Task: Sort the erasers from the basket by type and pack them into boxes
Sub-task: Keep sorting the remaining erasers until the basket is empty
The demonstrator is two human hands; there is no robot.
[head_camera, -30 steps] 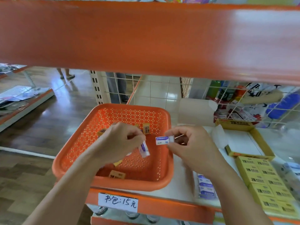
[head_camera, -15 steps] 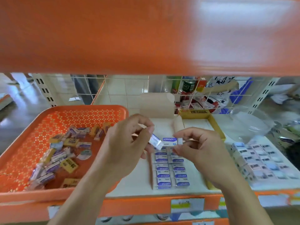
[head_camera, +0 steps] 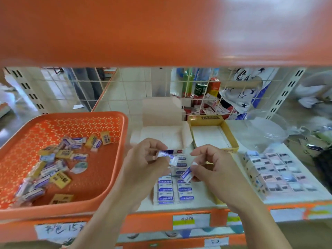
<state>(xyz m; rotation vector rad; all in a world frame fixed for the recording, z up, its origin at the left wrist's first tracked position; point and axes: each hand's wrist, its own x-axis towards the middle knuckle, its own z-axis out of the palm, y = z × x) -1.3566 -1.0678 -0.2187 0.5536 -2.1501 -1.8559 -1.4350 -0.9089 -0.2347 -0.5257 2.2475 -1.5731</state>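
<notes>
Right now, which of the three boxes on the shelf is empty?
The yellow box, behind the right hand: bare inside. The white box holds blue-label erasers; the far-right box is full.

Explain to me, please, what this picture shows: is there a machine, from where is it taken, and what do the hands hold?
There is no machine: a person works with two bare hands. The camera sits on the person's head and looks down, so the arms enter from below. The left hand pinches a blue-and-white eraser; the right hand pinches a second eraser. Both are over a white box partly filled with rows of such erasers. Left of it stands an orange basket with loose erasers, blue and yellow. Behind stands an open yellow box; at the right lies a block of erasers, too blurred to read. The orange band on top is the shelf above.
</notes>
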